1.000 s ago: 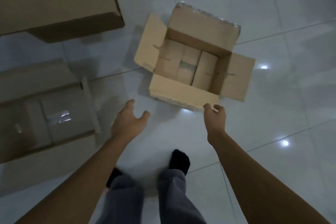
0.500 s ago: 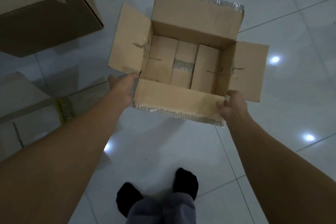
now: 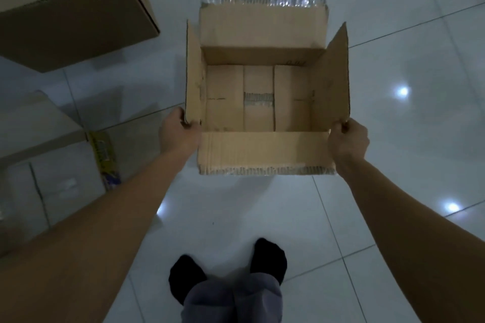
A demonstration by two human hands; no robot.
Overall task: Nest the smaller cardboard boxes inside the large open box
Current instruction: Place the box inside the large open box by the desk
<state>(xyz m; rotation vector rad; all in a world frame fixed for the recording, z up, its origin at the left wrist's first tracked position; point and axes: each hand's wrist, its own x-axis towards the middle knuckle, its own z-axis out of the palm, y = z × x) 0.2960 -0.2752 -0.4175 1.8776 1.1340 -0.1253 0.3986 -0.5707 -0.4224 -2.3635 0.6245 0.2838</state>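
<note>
Open box (image 3: pixel 265 151) between both hands; left fingers (image 3: pixel 179 115) and right fingers (image 3: pixel 341 126) clamp its side flaps.

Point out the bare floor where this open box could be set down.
Free: white tiled floor right of the open brown cardboard box, past the right hand; also the tiles between box and black-socked feet. Crowded: left of the left hand, with the big closed carton and pale box.
</note>
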